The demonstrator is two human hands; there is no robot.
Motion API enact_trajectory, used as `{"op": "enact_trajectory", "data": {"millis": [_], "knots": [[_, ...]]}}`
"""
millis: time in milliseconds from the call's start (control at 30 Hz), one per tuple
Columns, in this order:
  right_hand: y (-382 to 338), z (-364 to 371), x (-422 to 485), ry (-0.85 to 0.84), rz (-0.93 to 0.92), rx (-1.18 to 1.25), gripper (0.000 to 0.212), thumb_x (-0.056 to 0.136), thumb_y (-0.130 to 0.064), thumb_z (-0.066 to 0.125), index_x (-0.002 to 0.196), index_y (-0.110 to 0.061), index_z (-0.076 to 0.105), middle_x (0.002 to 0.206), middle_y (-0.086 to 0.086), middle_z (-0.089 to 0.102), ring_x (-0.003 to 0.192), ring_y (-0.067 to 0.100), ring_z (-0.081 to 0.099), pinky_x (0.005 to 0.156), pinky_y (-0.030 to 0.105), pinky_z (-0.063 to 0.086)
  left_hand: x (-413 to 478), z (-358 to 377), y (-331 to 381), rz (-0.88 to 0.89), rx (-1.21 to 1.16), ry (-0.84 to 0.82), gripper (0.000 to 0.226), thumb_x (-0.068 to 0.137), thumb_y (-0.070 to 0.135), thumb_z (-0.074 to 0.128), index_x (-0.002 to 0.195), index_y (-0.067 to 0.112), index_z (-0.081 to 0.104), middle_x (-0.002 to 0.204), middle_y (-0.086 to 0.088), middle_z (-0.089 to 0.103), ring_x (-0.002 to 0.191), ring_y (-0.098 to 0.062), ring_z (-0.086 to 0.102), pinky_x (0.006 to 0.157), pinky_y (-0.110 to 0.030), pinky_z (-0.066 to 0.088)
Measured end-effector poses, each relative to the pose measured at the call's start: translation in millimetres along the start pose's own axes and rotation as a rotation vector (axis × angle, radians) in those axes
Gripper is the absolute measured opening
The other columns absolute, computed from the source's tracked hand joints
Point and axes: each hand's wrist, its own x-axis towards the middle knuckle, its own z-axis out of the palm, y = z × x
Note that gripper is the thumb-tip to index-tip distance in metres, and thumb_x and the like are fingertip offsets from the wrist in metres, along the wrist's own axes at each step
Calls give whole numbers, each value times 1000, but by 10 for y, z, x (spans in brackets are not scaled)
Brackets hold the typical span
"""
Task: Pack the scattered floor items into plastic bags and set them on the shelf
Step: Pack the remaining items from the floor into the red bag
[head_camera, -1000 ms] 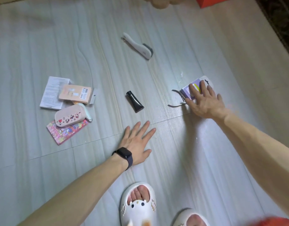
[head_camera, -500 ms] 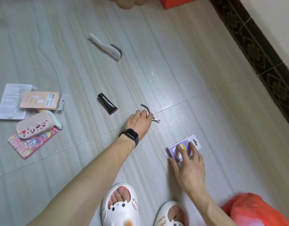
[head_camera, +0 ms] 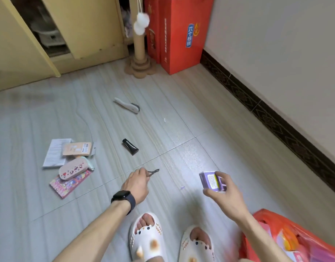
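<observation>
Left hand [head_camera: 137, 183] pinches the nippers [head_camera: 153, 171] just off the floor [head_camera: 210, 148]; right hand [head_camera: 226, 193] grips the purple box [head_camera: 210, 180], raised above the orange bag [head_camera: 295, 239] by the slippers [head_camera: 146, 237].

tube [head_camera: 130, 146] mid-floor as ref: brush [head_camera: 127, 105] behind it, scratching post [head_camera: 139, 53] and paper bags [head_camera: 178, 35] further behind, leaflet [head_camera: 55, 153], packet [head_camera: 77, 148], case [head_camera: 73, 170] and booklet [head_camera: 70, 183] piled left, left hand [head_camera: 137, 183] holding nippers [head_camera: 153, 171] just in front, right hand [head_camera: 222, 193] holding box [head_camera: 212, 180] front-right, plastic bag [head_camera: 287, 241] further front-right.
</observation>
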Motion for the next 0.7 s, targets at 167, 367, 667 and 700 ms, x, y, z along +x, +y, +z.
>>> {"op": "enact_trajectory", "data": {"millis": [167, 367, 667, 700], "knots": [[287, -688, -822, 199, -90, 41, 66, 72, -21, 83, 126, -41, 50, 118, -19, 58, 112, 3, 54, 84, 28, 40, 43, -586, 847, 166, -114, 70, 15, 100, 25, 45, 110, 16, 52, 112, -4, 58, 106, -26, 55, 84, -34, 40], [998, -1282, -1592, 435, 9, 17, 73, 68, -23, 83, 132, -38, 49, 125, -12, 53, 117, 7, 49, 94, 28, 38, -156, -887, 1870, 663, 50, 8, 4, 97, 24, 49, 96, 27, 47, 94, 4, 55, 93, -23, 53, 81, -40, 45], [1878, -1248, -1836, 425, 211, -183, 82, 68, -46, 68, 142, -27, 41, 136, -7, 46, 125, 16, 43, 101, 25, 33, -697, -519, 2897, 963, 242, -148, 6, 99, 30, 41, 95, 29, 44, 89, 12, 50, 85, -16, 45, 73, -35, 43], [1921, -1223, -1807, 419, 212, -202, 82, 67, -47, 66, 142, -26, 41, 138, -6, 46, 126, 17, 42, 104, 27, 34, -728, -419, 3000, 965, 230, -168, 5, 99, 29, 42, 95, 28, 45, 89, 12, 50, 86, -16, 46, 75, -36, 44]]}}
